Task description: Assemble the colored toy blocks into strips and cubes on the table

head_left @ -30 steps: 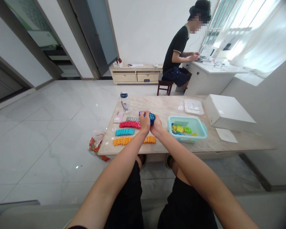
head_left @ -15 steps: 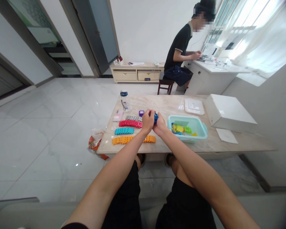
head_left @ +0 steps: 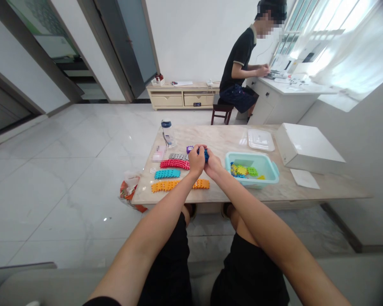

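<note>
Dark blue toy building pieces [head_left: 206,156] are gripped between my two hands above the table, partly covered by the fingers. My left hand [head_left: 196,160] is closed on them from the left, and my right hand [head_left: 213,163] is closed round their right side. Just beyond my left hand lies a purple piece [head_left: 190,149]. To the left are joined strips of toy pieces: a grey one [head_left: 178,157], a red one [head_left: 174,164], a turquoise one [head_left: 167,174] and an orange one [head_left: 166,186]. My left forearm hides part of the orange strip.
A light teal basin [head_left: 268,170] with yellow, green and blue pieces stands right of my hands. Behind it lies a clear lid [head_left: 261,140]; a white box [head_left: 312,146] sits farther right. A water bottle [head_left: 167,135] stands back left. Across the room, a person [head_left: 239,59] sits at a desk.
Both hands keep hold of the blue pieces, whose visible part has shifted slightly left and looks turned between the fingers. The view has moved a little.
</note>
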### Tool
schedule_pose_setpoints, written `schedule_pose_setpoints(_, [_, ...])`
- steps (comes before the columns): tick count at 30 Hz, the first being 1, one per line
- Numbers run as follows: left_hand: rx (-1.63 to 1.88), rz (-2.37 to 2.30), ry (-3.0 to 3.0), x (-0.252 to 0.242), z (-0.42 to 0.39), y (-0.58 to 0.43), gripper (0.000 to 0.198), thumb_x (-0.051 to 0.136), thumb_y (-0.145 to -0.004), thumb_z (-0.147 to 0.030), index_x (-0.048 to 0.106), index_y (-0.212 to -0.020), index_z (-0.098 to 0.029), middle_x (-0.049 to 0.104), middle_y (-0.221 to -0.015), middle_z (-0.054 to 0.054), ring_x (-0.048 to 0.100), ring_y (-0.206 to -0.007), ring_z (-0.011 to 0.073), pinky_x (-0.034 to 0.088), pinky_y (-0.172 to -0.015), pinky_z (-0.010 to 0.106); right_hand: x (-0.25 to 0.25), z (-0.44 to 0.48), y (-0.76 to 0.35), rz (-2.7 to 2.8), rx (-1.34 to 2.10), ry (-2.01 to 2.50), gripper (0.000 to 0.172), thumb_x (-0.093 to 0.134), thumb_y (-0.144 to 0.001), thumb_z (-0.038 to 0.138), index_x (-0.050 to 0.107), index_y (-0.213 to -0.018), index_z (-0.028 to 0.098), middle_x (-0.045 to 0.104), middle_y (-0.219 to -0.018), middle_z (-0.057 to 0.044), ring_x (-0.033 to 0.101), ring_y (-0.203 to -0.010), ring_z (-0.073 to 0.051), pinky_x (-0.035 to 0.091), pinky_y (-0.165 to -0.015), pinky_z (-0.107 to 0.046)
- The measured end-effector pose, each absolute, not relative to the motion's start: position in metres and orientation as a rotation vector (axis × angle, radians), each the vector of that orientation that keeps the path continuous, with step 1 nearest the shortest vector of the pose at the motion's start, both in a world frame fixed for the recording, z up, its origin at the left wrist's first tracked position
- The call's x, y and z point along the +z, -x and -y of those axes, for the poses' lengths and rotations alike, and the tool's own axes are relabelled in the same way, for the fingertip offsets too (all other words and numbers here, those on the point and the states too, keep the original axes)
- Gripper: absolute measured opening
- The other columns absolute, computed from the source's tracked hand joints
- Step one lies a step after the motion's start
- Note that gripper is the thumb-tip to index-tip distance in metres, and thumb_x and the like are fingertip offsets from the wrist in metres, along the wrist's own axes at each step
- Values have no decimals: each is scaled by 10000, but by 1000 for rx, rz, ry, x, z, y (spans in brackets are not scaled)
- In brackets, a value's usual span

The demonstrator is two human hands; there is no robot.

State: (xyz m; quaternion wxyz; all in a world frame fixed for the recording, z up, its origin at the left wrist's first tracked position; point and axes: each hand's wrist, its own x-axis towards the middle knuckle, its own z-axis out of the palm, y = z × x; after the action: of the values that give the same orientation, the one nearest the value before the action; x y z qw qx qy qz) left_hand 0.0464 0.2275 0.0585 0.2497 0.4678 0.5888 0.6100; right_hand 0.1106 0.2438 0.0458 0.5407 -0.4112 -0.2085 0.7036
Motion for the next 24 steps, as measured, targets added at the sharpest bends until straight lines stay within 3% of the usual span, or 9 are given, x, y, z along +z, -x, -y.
schedule_pose_setpoints(5, [1699,-1616,-1054,54,-234,-37,215,510,-971,-239,710,-891,-219,789,-963,66,737,-970,220,571,-937,342,55,-237,-113,604,1856,893,58,706,-958,196,733,-1007,209,792,-911,-7,731,-824,-143,629,-707,-222])
schedule_pose_setpoints(9, [1649,-1597,-1010,52,-236,-35,209,524,-981,-317,696,-912,-220,784,-1037,73,726,-1027,216,568,-946,324,59,-238,-121,714,1882,891,82,731,-926,175,730,-1007,186,773,-872,-13,706,-784,-143,618,-703,-235])
schedule_pose_setpoints(13, [1521,-1541,-907,50,-238,-35,262,554,-1021,-464,648,-966,-225,769,-1099,89,719,-1073,228,575,-916,328,55,-243,-133,864,1512,1089,266,791,-873,218,678,-1113,219,771,-965,-12,717,-891,-169,633,-820,-292])
schedule_pose_setpoints(16, [1388,-1478,-768,50,-237,-34,385,487,-1059,-579,615,-974,-226,758,-968,102,748,-951,246,601,-803,352,49,-246,-143,1107,1093,1150,349,815,-852,277,650,-1159,243,776,-1093,-37,720,-1018,-195,597,-987,-344])
schedule_pose_setpoints(19, [1232,-1155,-516,57,-232,-34,526,437,-1069,-683,637,-957,-209,734,-841,92,746,-816,234,606,-747,339,46,-245,-151,1423,857,1108,397,791,-869,327,649,-1230,243,784,-1134,-77,731,-1043,-252,569,-1052,-429])
schedule_pose_setpoints(21, [1215,-903,-391,63,-228,-34,555,458,-1079,-675,674,-945,-182,741,-835,92,731,-782,215,600,-761,316,46,-243,-153,1609,736,1090,405,774,-870,329,658,-1247,236,789,-1156,-103,735,-1069,-299,564,-1055,-481])
schedule_pose_setpoints(24, [1311,-736,-319,73,-226,-35,443,529,-1112,-498,692,-880,-158,737,-797,63,698,-730,166,579,-776,261,47,-241,-150,1771,582,1033,333,729,-872,285,687,-1197,228,786,-1188,-125,724,-1127,-338,552,-1063,-511])
